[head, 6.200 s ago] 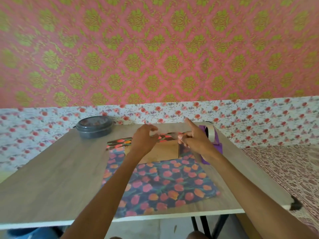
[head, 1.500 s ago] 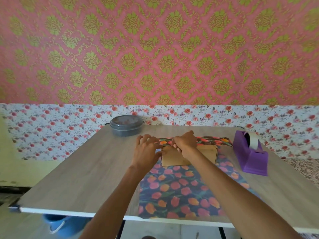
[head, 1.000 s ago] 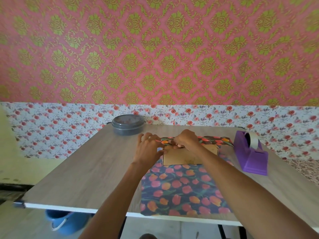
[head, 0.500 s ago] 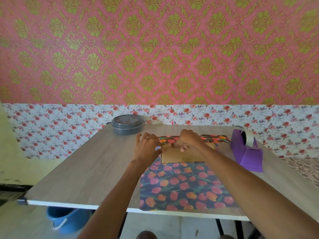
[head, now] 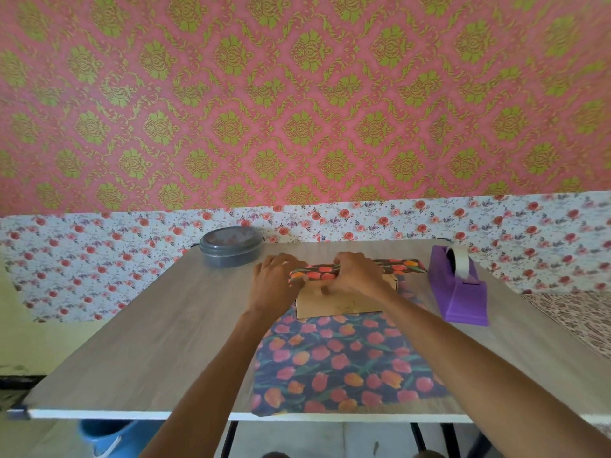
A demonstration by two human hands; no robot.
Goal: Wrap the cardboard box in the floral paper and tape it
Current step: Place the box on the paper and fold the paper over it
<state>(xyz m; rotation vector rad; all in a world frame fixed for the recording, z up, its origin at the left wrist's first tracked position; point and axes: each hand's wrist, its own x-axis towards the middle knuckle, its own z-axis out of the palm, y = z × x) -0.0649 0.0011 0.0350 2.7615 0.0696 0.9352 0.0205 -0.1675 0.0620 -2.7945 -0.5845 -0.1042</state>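
The far flap of floral paper (head: 344, 361) now lies further over the cardboard box (head: 344, 305), at the table's (head: 165, 325) far middle, than a moment ago, with left hand (head: 274, 282) and right hand (head: 358, 276) both gripping it down, ready for taping.

A room in a home, seen from the near edge of a table. The back wall carries pink wallpaper (head: 297, 94) with a green-gold damask pattern, and below it runs a white band of small red roses (head: 82, 259). A wood-grain table (head: 165, 342) on thin dark legs stands against that wall. On it sit a round grey lidded container (head: 229, 247) and a purple tape dispenser (head: 461, 289). A blue bucket (head: 105, 438) shows under the table, and a patterned cloth (head: 578, 315) lies at the right.
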